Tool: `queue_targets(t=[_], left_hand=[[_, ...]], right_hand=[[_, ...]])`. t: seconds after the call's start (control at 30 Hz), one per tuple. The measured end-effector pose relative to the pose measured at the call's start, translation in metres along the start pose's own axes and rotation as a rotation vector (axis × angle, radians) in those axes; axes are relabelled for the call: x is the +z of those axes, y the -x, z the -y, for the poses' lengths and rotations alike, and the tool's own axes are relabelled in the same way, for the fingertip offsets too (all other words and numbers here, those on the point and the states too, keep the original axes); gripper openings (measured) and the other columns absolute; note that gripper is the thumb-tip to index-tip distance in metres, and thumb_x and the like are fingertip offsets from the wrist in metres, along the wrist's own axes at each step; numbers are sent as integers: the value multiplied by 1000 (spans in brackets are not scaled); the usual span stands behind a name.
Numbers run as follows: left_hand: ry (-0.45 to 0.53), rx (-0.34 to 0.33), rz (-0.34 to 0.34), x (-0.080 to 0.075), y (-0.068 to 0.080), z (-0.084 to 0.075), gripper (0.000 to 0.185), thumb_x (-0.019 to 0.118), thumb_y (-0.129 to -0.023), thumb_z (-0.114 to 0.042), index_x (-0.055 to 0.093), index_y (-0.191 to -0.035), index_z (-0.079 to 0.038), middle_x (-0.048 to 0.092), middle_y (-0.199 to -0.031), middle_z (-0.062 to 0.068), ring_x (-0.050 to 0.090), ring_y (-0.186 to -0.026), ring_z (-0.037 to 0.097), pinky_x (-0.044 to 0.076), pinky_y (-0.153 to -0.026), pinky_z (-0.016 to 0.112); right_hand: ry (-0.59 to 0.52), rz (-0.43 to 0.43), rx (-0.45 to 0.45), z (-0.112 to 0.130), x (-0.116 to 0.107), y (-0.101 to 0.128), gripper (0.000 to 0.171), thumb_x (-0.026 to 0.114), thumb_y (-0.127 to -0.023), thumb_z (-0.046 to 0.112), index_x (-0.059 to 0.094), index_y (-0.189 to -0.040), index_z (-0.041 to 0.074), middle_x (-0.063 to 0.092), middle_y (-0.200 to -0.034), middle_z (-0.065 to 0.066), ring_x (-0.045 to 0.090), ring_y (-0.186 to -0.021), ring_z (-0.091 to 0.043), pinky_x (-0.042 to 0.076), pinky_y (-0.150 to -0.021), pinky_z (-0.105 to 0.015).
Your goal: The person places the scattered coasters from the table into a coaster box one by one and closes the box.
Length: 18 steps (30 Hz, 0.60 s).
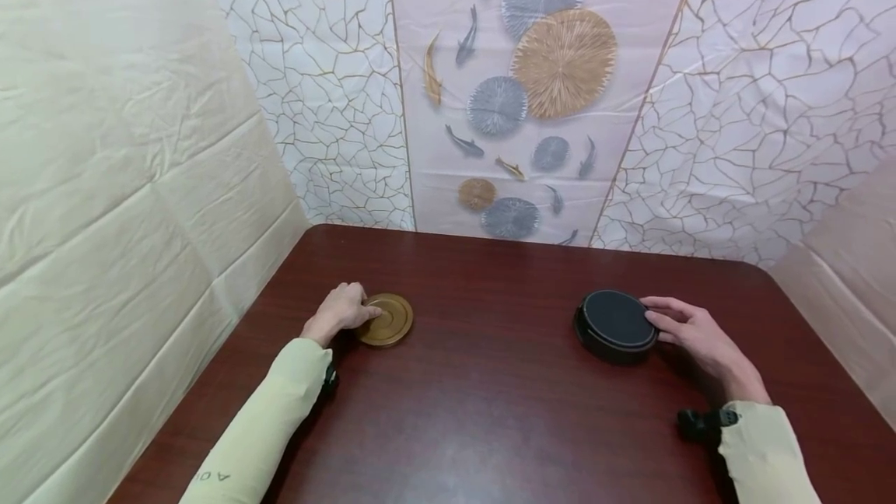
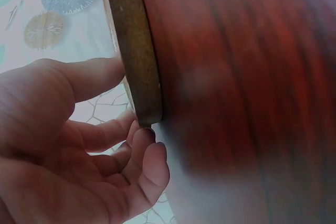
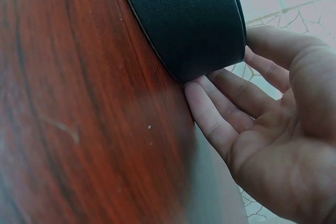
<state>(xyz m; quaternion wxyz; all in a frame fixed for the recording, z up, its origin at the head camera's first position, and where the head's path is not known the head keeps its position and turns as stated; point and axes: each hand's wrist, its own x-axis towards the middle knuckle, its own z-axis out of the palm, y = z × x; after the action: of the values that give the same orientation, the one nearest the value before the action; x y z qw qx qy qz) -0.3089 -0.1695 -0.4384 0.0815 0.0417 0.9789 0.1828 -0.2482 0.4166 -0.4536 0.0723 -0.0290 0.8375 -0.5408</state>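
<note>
On the dark red-brown table (image 1: 490,411), a flat round gold-brown disc (image 1: 390,320) lies at the left. My left hand (image 1: 367,311) pinches its near rim. In the left wrist view the thumb (image 2: 89,80) lies on the face of the disc (image 2: 137,51) and curled fingertips (image 2: 148,139) sit under its edge. At the right stands a round black lidded box (image 1: 614,327). My right hand (image 1: 651,316) rests against its right side. In the right wrist view, nearly straight fingers (image 3: 210,114) touch the wall of the box (image 3: 184,19), and the thumb reaches over the top rim.
Cloth backdrops enclose the table: a cracked-pattern sheet with fish and round leaves at the back (image 1: 518,99), plain cream sheets at the left (image 1: 105,177) and right. Pale green sleeves (image 1: 266,418) cover both forearms. The table's rounded back right corner (image 1: 766,271) is near the box.
</note>
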Motion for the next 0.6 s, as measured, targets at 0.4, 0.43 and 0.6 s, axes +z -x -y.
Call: queue_targets(t=[0.4, 0.43, 0.6], left_hand=[[-87, -20, -82, -7, 4, -12, 34, 71, -89, -34, 57, -89, -3, 57, -98, 20, 56, -93, 36, 48, -75, 48], [-95, -22, -83, -8, 4, -13, 35, 71, -89, -34, 56, -93, -2, 59, -100, 21, 58, -94, 37, 49, -76, 49], [-89, -20, -112, -8, 6, -14, 38, 72, -88, -34, 52, -101, -4, 66, -95, 19, 65, -87, 36, 51, -72, 47]], right_hand=[[-19, -7, 16, 2, -2, 0, 65, 59, -98, 38, 39, -145, 0, 60, -106, 26, 69, -93, -2, 58, -79, -24], [-18, -7, 18, 2, -1, 1, 64, 59, -98, 38, 40, -145, 0, 61, -106, 26, 69, -92, -2, 58, -79, -24], [-9, 3, 15, 4, 0, -1, 63, 58, -98, 38, 40, -145, 0, 61, -106, 26, 69, -92, -2, 58, -79, -24]])
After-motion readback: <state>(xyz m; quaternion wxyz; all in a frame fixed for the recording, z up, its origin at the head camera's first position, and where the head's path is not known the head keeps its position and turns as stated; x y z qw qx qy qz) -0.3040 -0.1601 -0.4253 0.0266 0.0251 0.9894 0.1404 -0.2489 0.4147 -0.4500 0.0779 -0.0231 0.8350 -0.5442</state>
